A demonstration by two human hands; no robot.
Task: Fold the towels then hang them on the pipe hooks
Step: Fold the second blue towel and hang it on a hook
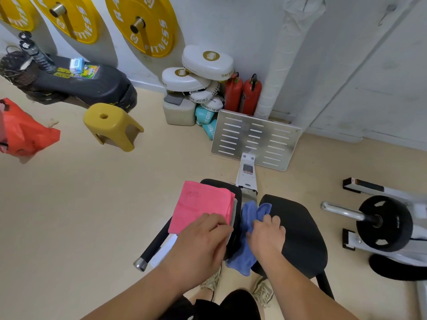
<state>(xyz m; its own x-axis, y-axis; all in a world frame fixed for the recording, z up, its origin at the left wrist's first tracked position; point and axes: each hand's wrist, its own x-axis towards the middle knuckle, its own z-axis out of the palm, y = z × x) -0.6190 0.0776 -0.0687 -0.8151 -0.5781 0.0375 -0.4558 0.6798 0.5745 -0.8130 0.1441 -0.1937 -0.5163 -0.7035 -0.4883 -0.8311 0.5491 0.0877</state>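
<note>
A folded pink towel (pixel 198 205) lies flat on the left black pad (pixel 238 192) of a gym machine. My left hand (pixel 201 241) rests on the towel's near right corner, fingers bent over its edge. A crumpled blue towel (pixel 247 215) hangs in the gap between the two pads, its lower end (pixel 241 265) drooping toward the floor. My right hand (pixel 265 236) grips the blue towel around its middle. The right black pad (pixel 300 229) lies under and beside that hand. No pipe hooks can be seen.
A metal footplate (pixel 256 139) stands ahead of the pads. A yellow stool (pixel 111 125) and an orange bag (pixel 25 132) sit on the floor to the left. A barbell with a black plate (pixel 383 222) lies right. Two fire extinguishers (pixel 242 93) and a wrapped pipe (pixel 275 72) stand by the wall.
</note>
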